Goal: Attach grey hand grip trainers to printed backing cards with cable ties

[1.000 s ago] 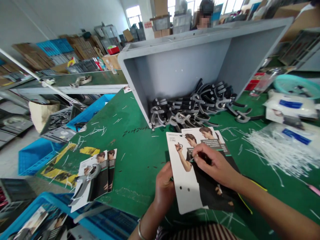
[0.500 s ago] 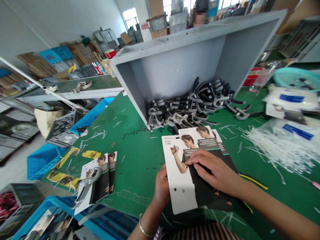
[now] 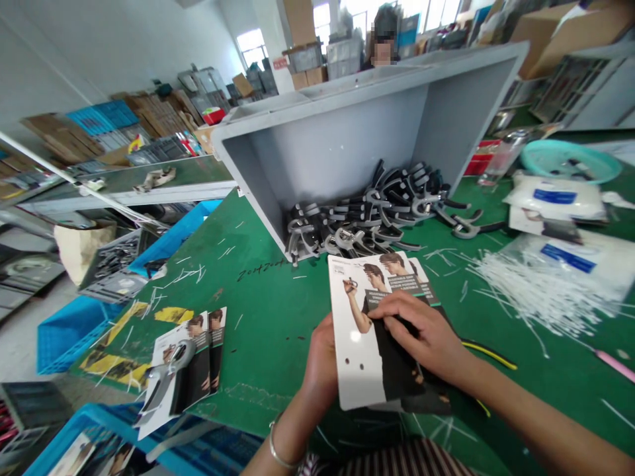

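a grey bin (image 3: 337, 145) lies tipped on its side on the green table (image 3: 268, 311), black hand grippers (image 3: 377, 215) spilling from its mouth. right of the bin lie loose white ties (image 3: 526, 291), bagged packs (image 3: 555, 197) and a teal basin (image 3: 546, 165); left of it stands a blue crate (image 3: 173, 228).

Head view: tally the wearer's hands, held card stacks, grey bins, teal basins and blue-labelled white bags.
Hands: 2 (left hand, right hand)
Held card stack: 1
Grey bin: 1
Teal basin: 1
Blue-labelled white bags: 2
Total: 7
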Available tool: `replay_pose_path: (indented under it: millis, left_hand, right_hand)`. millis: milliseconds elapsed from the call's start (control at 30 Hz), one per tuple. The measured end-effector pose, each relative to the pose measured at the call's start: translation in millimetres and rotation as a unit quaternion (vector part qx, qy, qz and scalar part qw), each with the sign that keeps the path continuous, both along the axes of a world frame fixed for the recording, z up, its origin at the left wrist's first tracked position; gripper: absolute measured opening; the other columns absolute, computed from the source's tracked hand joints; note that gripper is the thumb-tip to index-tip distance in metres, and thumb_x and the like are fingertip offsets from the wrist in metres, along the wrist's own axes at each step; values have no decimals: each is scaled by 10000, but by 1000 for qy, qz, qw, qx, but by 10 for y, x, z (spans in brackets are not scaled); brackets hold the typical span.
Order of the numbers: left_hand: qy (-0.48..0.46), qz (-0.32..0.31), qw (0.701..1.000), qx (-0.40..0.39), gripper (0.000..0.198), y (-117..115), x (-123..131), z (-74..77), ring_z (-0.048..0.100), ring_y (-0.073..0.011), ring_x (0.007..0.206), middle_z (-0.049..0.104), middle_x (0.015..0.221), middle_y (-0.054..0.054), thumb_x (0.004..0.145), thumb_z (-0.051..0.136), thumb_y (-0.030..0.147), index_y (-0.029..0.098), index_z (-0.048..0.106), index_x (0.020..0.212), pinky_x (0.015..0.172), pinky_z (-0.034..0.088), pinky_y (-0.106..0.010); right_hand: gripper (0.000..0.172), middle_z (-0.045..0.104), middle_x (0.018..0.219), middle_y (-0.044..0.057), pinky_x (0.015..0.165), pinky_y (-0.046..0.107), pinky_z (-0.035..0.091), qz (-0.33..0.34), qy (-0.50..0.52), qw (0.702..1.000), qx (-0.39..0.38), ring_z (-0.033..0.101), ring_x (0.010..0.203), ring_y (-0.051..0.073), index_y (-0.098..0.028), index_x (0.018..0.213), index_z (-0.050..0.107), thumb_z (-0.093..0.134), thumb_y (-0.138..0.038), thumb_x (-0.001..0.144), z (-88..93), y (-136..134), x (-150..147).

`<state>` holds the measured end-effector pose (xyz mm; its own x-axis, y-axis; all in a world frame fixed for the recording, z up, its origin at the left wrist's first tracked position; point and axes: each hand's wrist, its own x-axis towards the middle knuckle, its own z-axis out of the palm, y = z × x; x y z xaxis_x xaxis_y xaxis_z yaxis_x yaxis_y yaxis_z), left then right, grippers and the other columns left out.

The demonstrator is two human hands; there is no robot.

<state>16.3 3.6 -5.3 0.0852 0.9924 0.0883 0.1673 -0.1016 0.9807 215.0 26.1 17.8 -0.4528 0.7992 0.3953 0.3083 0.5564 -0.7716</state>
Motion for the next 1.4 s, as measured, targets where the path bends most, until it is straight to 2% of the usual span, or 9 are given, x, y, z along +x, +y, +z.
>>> replay_pose_path:
  millis: [167, 267, 467, 700, 800, 900, 1067, 1200, 1400]
  left_hand:
    - [43, -42, 996, 72, 60, -51, -72, 72, 651, -199, 824, 722, 949, -49, 765, 680, 161, 178, 737, 757, 752, 515, -290]
    - [71, 10, 997, 39, 57, -46, -74, 85, 657, -199, 803, 731, 916, -40, 764, 678, 194, 185, 732, 780, 731, 515, -285]
    - [84, 133, 986, -61, 470, 11, -42, 160, 684, -216, 831, 748, 1003, -47, 758, 692, 238, 208, 623, 1222, 745, 511, -291]
    - [-110, 61, 981, -151, 712, 22, -185, 455, 668, -315, 1018, 690, 1227, -134, 724, 709, 588, 186, 588, 1299, 773, 544, -331]
    - [-86, -10, 973, -213, 711, 35, -235, 452, 678, -296, 945, 729, 1094, -118, 676, 797, 515, 185, 599, 1275, 777, 538, -332]
    - [-46, -39, 965, -256, 620, 55, -310, 379, 652, -204, 744, 725, 838, -35, 756, 764, 460, 184, 587, 1283, 652, 495, -258]
    - [-33, -7, 964, -265, 617, 152, -435, 233, 590, -137, 618, 672, 775, 25, 826, 695, 486, 222, 522, 1356, 531, 423, -203]
    - [-19, -40, 966, -254, 606, 304, -288, 196, 609, -146, 609, 664, 748, 20, 812, 707, 491, 199, 560, 1322, 512, 422, -208]
    - [-95, -17, 960, -262, 613, 388, -180, 225, 656, -149, 674, 728, 860, -26, 746, 785, 426, 186, 602, 1280, 574, 484, -215]
  right_hand:
    - [227, 628, 1044, 46, 909, 305, 456, 2, 6, 1000, 5, 586, 1015, 171, -236, 1097, 637, 477, -130, 977, -7, -11, 1]
    - [213, 628, 1046, 53, 908, 317, 456, 12, 7, 1000, 5, 584, 1016, 179, -234, 1106, 631, 484, -144, 981, -5, -9, 5]
    - [41, 621, 950, 44, 825, 330, 474, -16, 13, 999, -30, 582, 894, 190, -220, 986, 609, 605, -235, 948, 49, -22, -62]
    - [56, 593, 1071, 47, 958, 341, 449, -46, 67, 996, -34, 565, 1041, 177, -218, 925, 592, 573, -180, 961, 140, -46, -39]
    - [65, 612, 1006, 39, 915, 334, 470, -62, 98, 993, -29, 584, 978, 174, -224, 922, 584, 551, -196, 972, 153, -109, 14]
    - [80, 637, 1014, 51, 888, 343, 492, -140, 86, 986, -11, 606, 977, 189, -233, 977, 589, 519, -269, 990, 49, -161, 290]
    - [199, 661, 973, 74, 827, 371, 510, -355, -177, 916, -52, 630, 907, 222, -192, 990, 629, 483, -326, 975, -442, -75, 1333]
    - [205, 653, 1022, 128, 829, 411, 502, -416, -288, 857, -96, 621, 926, 255, -146, 1008, 648, 534, -302, 942, -735, 167, 1937]
    - [247, 643, 1139, 82, 827, 404, 550, -415, -392, 807, -153, 642, 969, 209, -154, 1133, 626, 594, -327, 960, -819, 658, 2049]
